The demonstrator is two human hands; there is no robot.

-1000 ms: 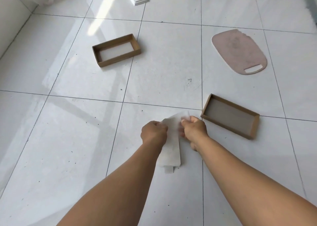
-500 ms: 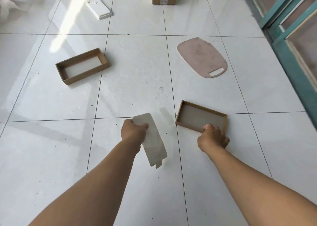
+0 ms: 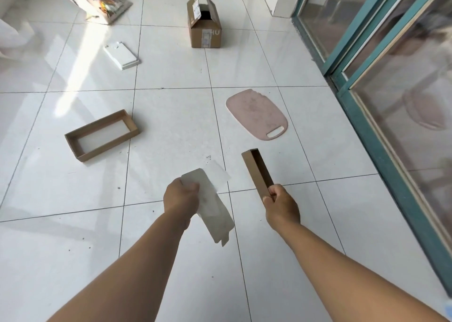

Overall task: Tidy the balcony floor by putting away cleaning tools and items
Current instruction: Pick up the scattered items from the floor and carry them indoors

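Note:
My left hand (image 3: pixel 181 197) grips a flat grey-white cardboard insert (image 3: pixel 212 206) by its upper end; the sheet hangs tilted above the floor. My right hand (image 3: pixel 281 203) holds a shallow brown cardboard tray (image 3: pixel 256 172) by its near end, lifted off the tiles and turned on edge. A second brown tray (image 3: pixel 102 135) with a white bottom lies on the floor to the left. Flat on the tiles at the right lies a pink cutting board (image 3: pixel 256 115). A white flat lid (image 3: pixel 121 55) rests further back on the left.
An open brown carton (image 3: pixel 204 23) stands at the back centre. A printed bag (image 3: pixel 102 0) lies at the back left. Teal-framed glass sliding doors (image 3: pixel 367 106) run along the right side. White floor tiles (image 3: pixel 61 224) carry small dark specks.
My right hand let go of the insert, reached right, took the brown tray and lifted it on edge. My left hand kept the insert. The view tilted up, showing the carton and bag.

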